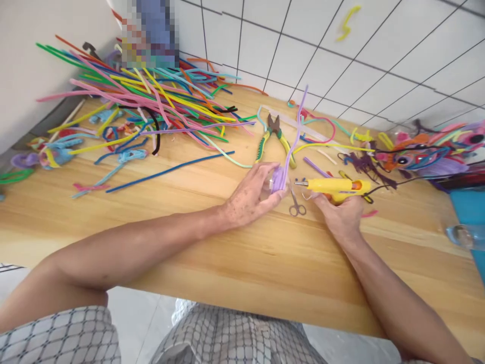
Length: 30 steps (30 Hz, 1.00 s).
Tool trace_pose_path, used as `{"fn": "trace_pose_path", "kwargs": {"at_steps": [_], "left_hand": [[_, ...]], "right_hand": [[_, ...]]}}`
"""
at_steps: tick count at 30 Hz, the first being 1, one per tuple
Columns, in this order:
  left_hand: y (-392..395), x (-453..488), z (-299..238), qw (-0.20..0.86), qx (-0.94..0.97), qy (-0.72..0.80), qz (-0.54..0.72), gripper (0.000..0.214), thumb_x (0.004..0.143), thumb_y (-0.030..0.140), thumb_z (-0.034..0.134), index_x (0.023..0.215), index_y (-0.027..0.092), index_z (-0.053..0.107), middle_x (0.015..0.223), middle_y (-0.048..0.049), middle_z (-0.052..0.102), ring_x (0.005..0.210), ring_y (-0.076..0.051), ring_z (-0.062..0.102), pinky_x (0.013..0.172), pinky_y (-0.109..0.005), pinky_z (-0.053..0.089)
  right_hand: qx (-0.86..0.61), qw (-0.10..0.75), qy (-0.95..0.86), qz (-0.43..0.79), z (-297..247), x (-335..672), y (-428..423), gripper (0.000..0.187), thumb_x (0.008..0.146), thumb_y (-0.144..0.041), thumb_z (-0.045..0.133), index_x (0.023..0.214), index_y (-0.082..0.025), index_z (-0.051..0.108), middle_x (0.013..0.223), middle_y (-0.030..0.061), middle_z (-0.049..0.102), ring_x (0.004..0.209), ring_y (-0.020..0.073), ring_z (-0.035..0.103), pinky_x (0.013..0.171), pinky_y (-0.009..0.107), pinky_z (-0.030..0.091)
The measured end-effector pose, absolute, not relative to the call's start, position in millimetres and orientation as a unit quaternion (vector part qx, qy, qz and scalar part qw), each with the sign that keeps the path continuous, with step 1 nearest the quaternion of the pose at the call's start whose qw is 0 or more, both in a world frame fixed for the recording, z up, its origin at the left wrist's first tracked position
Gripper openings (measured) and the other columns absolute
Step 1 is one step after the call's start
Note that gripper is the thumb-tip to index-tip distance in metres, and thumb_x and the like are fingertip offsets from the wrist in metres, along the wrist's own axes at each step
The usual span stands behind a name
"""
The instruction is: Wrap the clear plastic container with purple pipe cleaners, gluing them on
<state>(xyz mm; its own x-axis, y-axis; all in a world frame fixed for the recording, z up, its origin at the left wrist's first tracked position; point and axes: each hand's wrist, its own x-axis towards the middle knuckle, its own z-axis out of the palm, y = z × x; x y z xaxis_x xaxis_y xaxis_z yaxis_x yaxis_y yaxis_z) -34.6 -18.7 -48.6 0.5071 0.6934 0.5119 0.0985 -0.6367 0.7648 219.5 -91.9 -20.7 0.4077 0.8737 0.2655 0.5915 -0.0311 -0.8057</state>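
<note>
My left hand (253, 194) is closed around a small lilac coiled pipe-cleaner piece (278, 178); its loose purple end (298, 124) rises up and away from the hand. My right hand (339, 215) grips a yellow hot glue gun (335, 187) lying low over the wooden table (227, 263), with the nozzle pointing left toward the lilac piece and a short gap between them. Small scissors (296, 206) lie on the table between the two hands.
A big heap of coloured pipe cleaners (151, 96) covers the far left of the table. Green-handled pliers (275, 136) lie behind my hands. Finished pipe-cleaner figures (424, 151) sit at the right, with a blue tray (470, 207) and a clear bottle (464, 235).
</note>
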Motion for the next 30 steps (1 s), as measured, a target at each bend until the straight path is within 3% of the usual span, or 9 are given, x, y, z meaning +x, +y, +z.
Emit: {"fn": "trace_pose_path", "kwargs": {"at_steps": [5,16,30], "left_hand": [[-19.3,-40.4,-43.9,0.331,0.808,0.241,0.423,0.058,0.107,0.04,0.065,0.158,0.021,0.045,0.152,-0.0182,0.062,0.144,-0.03,0.061,0.12,-0.048,0.056],[-22.0,-43.8,-39.2,0.33,0.819,0.259,0.391,0.057,0.108,0.041,0.064,0.159,0.025,0.045,0.151,-0.0164,0.06,0.141,-0.029,0.061,0.118,-0.048,0.057],[-21.0,-42.1,-39.3,0.307,0.832,0.237,0.397,0.057,0.107,0.039,0.065,0.156,0.019,0.045,0.152,-0.0195,0.059,0.148,-0.03,0.057,0.125,-0.051,0.052]], "right_hand": [[-0.692,0.454,-0.531,0.182,-20.0,212.5,-95.2,0.024,0.076,-0.045,0.089,0.076,-0.027,0.073,0.074,0.0027,0.078,0.067,0.0262,0.075,0.062,0.039,0.065],[-0.705,0.437,-0.536,0.156,-26.4,208.4,-94.6,0.025,0.076,-0.036,0.074,0.059,-0.024,0.06,0.053,-0.0031,0.06,0.051,0.0153,0.057,0.053,0.029,0.05],[-0.7,0.425,-0.555,0.143,-30.2,212.7,-94.4,0.021,0.078,-0.039,0.076,0.066,-0.024,0.067,0.06,0.0,0.069,0.055,0.0196,0.065,0.057,0.033,0.053]]}}
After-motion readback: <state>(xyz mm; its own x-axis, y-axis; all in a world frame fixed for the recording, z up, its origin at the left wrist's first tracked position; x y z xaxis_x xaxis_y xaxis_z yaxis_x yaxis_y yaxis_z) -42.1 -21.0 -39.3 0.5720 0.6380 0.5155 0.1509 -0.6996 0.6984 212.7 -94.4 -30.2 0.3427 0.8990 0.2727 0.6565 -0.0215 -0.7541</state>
